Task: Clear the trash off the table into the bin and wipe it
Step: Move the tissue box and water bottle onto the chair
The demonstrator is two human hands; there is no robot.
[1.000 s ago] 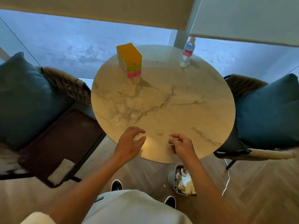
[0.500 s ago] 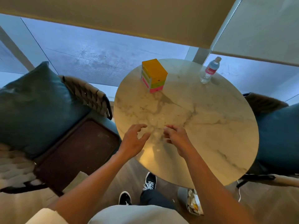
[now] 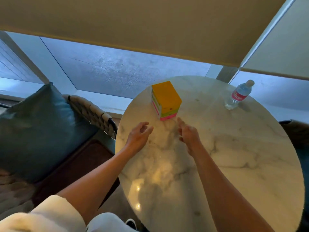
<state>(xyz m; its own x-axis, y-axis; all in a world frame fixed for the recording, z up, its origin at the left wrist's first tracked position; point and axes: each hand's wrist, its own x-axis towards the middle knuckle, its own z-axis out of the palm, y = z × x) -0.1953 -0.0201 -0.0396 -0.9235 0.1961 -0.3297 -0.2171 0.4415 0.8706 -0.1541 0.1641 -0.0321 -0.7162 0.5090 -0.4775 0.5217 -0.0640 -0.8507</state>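
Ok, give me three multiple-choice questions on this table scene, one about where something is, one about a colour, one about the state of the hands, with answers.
1. Where does the water bottle stand on the marble table?
A. Near the far right edge
B. At the near edge, by the arms
C. On top of the box

2. What colour is the top face of the box?
A. Blue
B. Yellow-orange
C. Black

3. What are the two hands doing?
A. Both gripping the bottle
B. Lifting the box together
C. Holding nothing, fingers loosely spread above the table

Answers:
1. A, the bottle is upright at the far right rim, apart from the box.
2. B, its top is yellow-orange, above green and pink bands.
3. C, the left hand and right hand are just short of the box with nothing in them.
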